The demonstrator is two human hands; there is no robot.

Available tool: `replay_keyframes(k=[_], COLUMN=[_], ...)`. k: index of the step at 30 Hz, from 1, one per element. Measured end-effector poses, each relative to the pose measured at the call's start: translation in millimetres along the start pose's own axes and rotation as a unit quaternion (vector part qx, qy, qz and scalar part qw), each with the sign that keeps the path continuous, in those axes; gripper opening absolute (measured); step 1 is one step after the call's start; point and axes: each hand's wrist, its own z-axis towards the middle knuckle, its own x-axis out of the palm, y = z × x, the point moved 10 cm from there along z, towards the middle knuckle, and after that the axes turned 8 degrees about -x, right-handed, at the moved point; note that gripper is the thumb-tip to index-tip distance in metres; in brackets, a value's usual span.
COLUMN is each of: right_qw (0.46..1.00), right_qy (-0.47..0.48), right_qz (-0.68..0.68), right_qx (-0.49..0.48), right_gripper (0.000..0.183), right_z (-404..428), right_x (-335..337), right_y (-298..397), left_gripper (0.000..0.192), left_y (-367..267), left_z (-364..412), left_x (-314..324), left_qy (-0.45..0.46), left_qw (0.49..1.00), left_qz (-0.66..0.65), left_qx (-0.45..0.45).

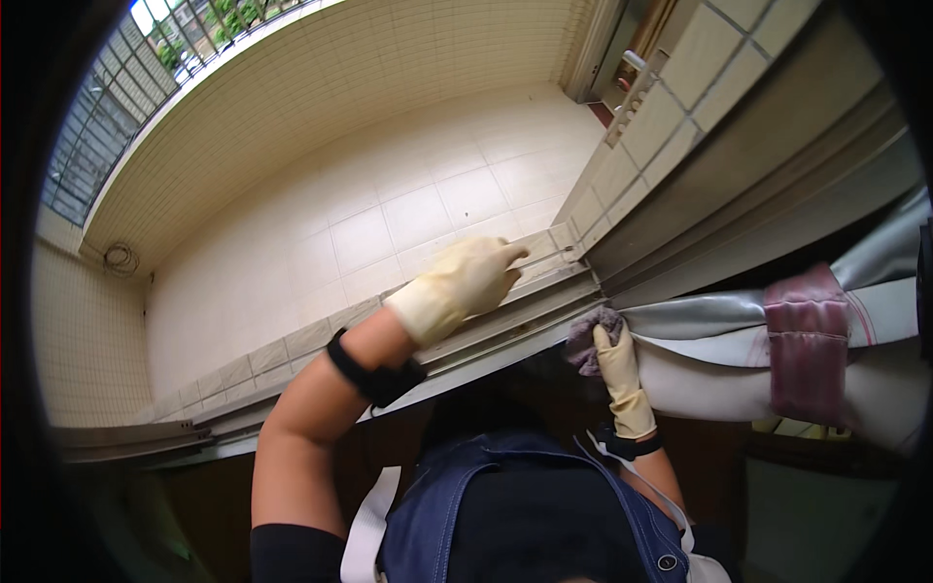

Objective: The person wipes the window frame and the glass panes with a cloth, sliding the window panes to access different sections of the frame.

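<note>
My left hand [466,284], in a cream rubber glove, is over the sliding-door track [536,302]. Its fingers are closed around a thin light rod [547,257], whose far end reaches the tiled edge by the door jamb; the kind of tool cannot be told. In my right hand [621,364], gloved the same way, is a bunched purple-grey cloth [583,342], by the right end of the track. Beside that hand hangs a silver-grey curtain [692,317], gathered by a dark pink tieback [807,342].
Beyond the track lies a balcony floor of pale tiles [415,215], with a low tiled wall [328,109] and metal railings [109,109] behind. A coil of wire [120,259] is at the left corner. A door frame [729,167] rises at the right.
</note>
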Motion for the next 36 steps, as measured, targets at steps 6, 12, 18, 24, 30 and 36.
replay_keyframes(k=[6, 12, 18, 24, 30, 36], right_qw=[1.000, 0.998, 0.998, 0.975, 0.989, 0.972], right_qy=[0.005, 0.016, 0.019, 0.109, 0.098, 0.168], right_qz=[-0.011, 0.017, 0.026, 0.167, 0.106, 0.162], right_qx=[-0.003, 0.065, 0.053, 0.096, 0.014, 0.001], right_gripper=[0.033, 0.031, 0.029, 0.020, 0.023, 0.032], right_z=[-4.7, -6.8, -0.7, -3.4, -0.2, 0.7], right_x=[6.4, 4.7, 3.6, 22.8, 14.8, 10.9], right_y=[7.1, 15.5, 14.4, 17.8, -15.6, 4.7], left_gripper=[0.037, 0.054, 0.037, 0.028, 0.018, 0.025], left_y=[16.0, 39.0, 96.6, 153.6, 204.1, 208.7], left_z=[111.6, 131.2, 63.9, -102.7, -328.9, -503.7], left_x=[123.9, 52.7, -20.2, -65.2, -34.6, 15.5], left_qy=[0.164, -0.106, -0.095, -0.197, -0.403, -0.449], left_qw=[0.986, 0.978, 0.975, 0.931, 0.784, 0.686], left_qz=[0.027, -0.091, -0.136, -0.164, -0.205, -0.192], left_qx=[-0.004, -0.151, -0.145, -0.260, -0.426, -0.540])
